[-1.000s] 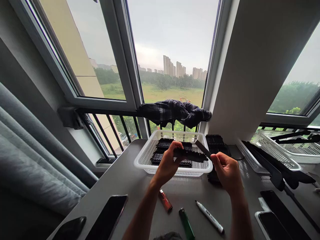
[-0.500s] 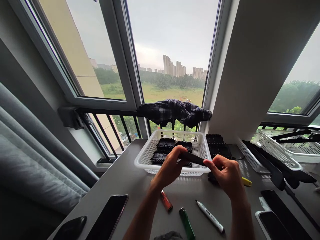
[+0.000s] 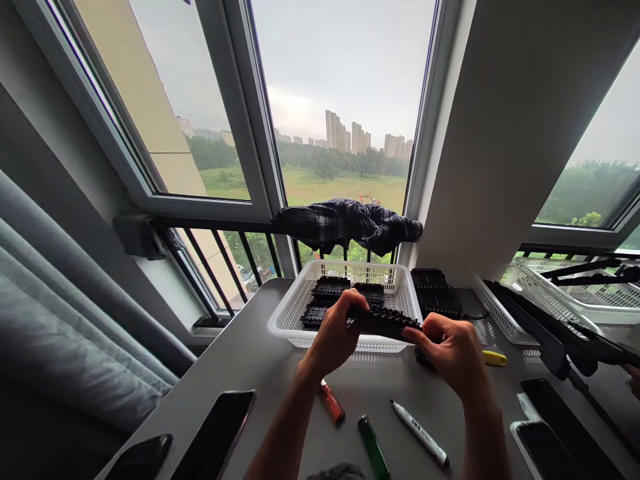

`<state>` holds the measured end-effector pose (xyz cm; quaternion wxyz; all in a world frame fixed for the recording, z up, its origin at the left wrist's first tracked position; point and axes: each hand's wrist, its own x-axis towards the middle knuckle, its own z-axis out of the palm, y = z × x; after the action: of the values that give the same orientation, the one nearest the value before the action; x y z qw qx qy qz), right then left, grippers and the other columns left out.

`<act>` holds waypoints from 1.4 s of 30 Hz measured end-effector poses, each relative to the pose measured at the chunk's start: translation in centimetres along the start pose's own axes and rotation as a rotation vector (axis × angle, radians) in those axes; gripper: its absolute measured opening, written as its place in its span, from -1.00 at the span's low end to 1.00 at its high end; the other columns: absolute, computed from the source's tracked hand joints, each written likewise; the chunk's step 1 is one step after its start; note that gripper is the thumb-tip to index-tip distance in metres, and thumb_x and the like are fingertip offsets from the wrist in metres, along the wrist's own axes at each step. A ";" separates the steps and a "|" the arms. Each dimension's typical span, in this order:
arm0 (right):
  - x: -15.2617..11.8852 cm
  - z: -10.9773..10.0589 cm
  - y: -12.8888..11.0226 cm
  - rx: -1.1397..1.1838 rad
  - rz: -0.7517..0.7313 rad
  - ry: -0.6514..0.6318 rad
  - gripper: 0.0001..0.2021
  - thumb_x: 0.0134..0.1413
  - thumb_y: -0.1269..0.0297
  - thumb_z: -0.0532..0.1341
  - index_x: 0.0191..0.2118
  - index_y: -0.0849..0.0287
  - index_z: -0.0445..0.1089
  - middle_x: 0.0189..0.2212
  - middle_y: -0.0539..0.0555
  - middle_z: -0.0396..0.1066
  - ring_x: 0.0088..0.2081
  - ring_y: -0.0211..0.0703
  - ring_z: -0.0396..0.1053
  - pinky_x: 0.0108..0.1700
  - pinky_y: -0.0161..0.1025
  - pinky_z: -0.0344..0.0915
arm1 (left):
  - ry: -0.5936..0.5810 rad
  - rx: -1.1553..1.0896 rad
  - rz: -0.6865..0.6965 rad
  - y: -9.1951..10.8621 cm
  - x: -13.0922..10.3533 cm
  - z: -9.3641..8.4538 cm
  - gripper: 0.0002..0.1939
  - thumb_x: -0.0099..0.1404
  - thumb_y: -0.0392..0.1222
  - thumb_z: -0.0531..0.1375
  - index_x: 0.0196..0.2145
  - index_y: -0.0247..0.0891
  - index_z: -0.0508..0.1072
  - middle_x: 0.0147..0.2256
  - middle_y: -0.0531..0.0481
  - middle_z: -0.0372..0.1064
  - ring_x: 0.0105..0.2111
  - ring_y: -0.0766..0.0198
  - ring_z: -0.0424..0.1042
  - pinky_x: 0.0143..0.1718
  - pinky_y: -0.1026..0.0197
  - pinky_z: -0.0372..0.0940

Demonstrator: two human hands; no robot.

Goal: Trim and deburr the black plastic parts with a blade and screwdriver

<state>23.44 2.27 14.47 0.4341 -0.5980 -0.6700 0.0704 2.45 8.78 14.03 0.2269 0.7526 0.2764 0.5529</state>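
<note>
Between my two hands is a flat black plastic piece with toothed edges [image 3: 383, 323], tilted and held above the near side of a white perforated basket [image 3: 285, 327]. My left hand [image 3: 341, 330] pinches its left end. The fingers and thumb of my right hand [image 3: 447, 347] grip its right end. Several similar black toothed pieces [image 3: 330, 288] lie inside the basket, partly hidden behind my hands. More black pieces [image 3: 434, 293] are stacked just right of the basket.
On the grey table [image 3: 280, 400] lie a red lighter [image 3: 332, 403], a green lighter [image 3: 373, 448], a white marker [image 3: 420, 433] and a dark phone [image 3: 215, 437]. A yellow handle [image 3: 495, 359] sits beyond my right wrist. Another person's hand [image 3: 634, 375] shows at the right edge, near long black parts [image 3: 545, 333].
The black piece has turned in my hands, from nearly edge-on to showing its toothed edge and flat face. Another person's hand has come further into view at the right.
</note>
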 end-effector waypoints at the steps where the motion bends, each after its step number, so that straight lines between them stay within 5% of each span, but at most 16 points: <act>1: 0.0 0.0 0.1 -0.003 0.008 -0.003 -0.53 0.06 -0.10 0.26 -0.62 0.17 0.23 -0.72 -0.13 0.11 -0.63 -0.37 0.02 -0.51 -0.35 -0.04 | 0.010 -0.006 0.006 0.0 0.0 0.0 -0.68 0.05 -0.55 0.02 -0.31 -0.16 0.24 -0.38 0.12 0.23 -0.40 0.37 0.23 -0.36 0.35 0.16; 7: 0.2 -0.1 0.7 0.043 0.006 -0.007 -0.52 0.05 -0.12 0.26 -0.62 0.17 0.25 -0.71 -0.12 0.11 -0.63 -0.37 0.02 -0.52 -0.35 -0.04 | 0.126 -0.016 -0.004 -0.4 0.0 -0.6 -0.74 0.13 -0.47 0.14 -0.31 -0.16 0.23 -0.36 0.12 0.24 -0.41 0.38 0.25 -0.35 0.34 0.18; 17: 0.1 0.2 0.2 0.062 -0.039 0.055 -0.54 0.04 -0.09 0.29 -0.61 0.18 0.30 -0.71 -0.12 0.12 -0.63 -0.37 0.04 -0.52 -0.36 -0.02 | -0.037 0.086 0.059 0.5 0.0 -0.1 -0.79 0.20 -0.49 0.04 -0.31 -0.18 0.24 -0.36 0.07 0.25 -0.38 0.35 0.27 -0.35 0.32 0.18; 25: 0.3 -0.5 0.4 0.053 -0.011 0.079 -0.50 0.02 -0.15 0.28 -0.62 0.19 0.26 -0.70 -0.12 0.12 -0.61 -0.38 0.04 -0.50 -0.36 -0.02 | 0.025 0.046 -0.042 -0.2 0.1 -0.4 -0.77 0.12 -0.47 0.11 -0.32 -0.18 0.23 -0.38 0.10 0.23 -0.43 0.37 0.23 -0.39 0.33 0.17; 32: 0.3 -0.1 0.5 0.053 -0.062 0.077 -0.51 0.03 -0.13 0.28 -0.62 0.18 0.27 -0.70 -0.13 0.11 -0.62 -0.38 0.04 -0.51 -0.37 0.00 | -0.023 0.046 0.030 0.2 0.1 0.1 -0.80 0.20 -0.47 0.05 -0.32 -0.17 0.24 -0.37 0.09 0.24 -0.40 0.37 0.25 -0.36 0.33 0.17; 38: 0.4 -0.3 0.9 0.023 -0.047 0.108 -0.48 0.01 -0.17 0.27 -0.64 0.18 0.27 -0.71 -0.13 0.10 -0.64 -0.39 0.04 -0.54 -0.37 -0.01 | 0.065 0.080 -0.053 -0.3 0.2 -0.7 -0.79 0.13 -0.42 0.15 -0.32 -0.17 0.24 -0.37 0.10 0.26 -0.41 0.36 0.25 -0.34 0.31 0.19; 42: 0.3 0.0 0.7 0.043 -0.064 0.079 -0.50 0.02 -0.15 0.27 -0.63 0.17 0.28 -0.72 -0.12 0.10 -0.64 -0.37 0.04 -0.54 -0.37 0.00 | 0.003 0.100 -0.037 0.2 0.1 -0.3 -0.82 0.16 -0.44 0.08 -0.32 -0.19 0.25 -0.35 0.06 0.28 -0.39 0.33 0.27 -0.33 0.28 0.21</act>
<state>23.99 2.77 14.21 0.4751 -0.5691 -0.6695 0.0471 2.24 8.74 14.30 0.1986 0.7569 0.3180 0.5353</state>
